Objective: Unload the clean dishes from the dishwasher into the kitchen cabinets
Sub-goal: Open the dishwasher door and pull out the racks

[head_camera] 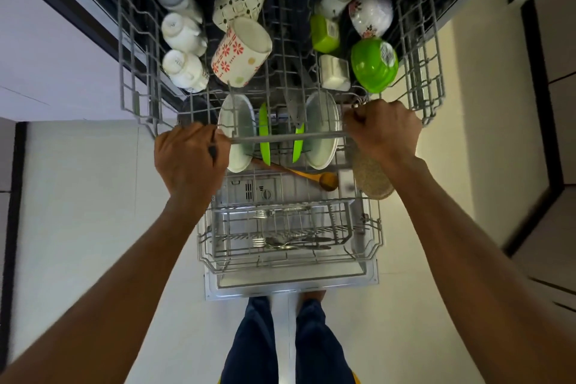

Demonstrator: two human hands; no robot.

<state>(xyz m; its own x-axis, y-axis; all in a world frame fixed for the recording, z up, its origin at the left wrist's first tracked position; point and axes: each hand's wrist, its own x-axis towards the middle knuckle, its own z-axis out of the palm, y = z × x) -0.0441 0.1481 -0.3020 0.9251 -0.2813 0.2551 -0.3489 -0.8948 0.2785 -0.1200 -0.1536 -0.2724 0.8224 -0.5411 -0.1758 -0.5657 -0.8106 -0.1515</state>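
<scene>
Both my hands grip the front bar of the grey upper rack, my left hand at its left end and my right hand at its right end. The rack holds white mugs, a flower-patterned mug, a green bowl, a floral bowl and a green cup, all upside down or on their sides. Below it, the lower rack carries white plates, green plates, a wooden spoon, forks and spoons.
The open dishwasher door lies flat in front of my legs. A round cork mat stands at the lower rack's right side. Pale floor tiles spread on both sides; dark-edged cabinet fronts run along the right.
</scene>
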